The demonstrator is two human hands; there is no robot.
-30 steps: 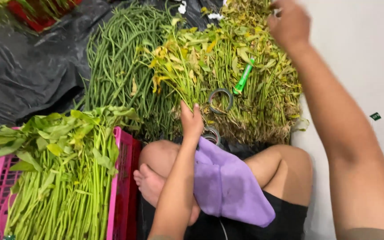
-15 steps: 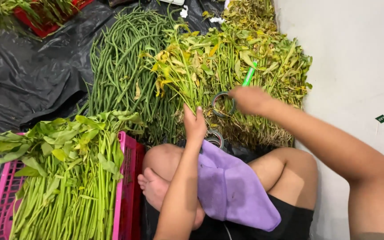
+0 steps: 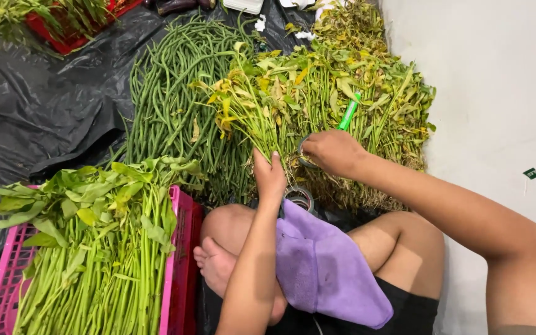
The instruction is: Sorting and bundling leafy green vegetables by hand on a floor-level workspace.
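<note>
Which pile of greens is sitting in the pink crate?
The broad-leaved green stalks at lower left, lying in the pink plastic crate. The long green beans and yellowing leafy stems lie on black plastic sheeting.

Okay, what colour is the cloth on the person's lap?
Purple, a plain cloth with no pattern, seen in the head view.

Bright, even light falls from above; shadows are soft and faint. The black plastic sheet (image 3: pixel 38 105) shows mild sheen. Focus is sharp, with slight wide-angle stretching at the edges.
</note>
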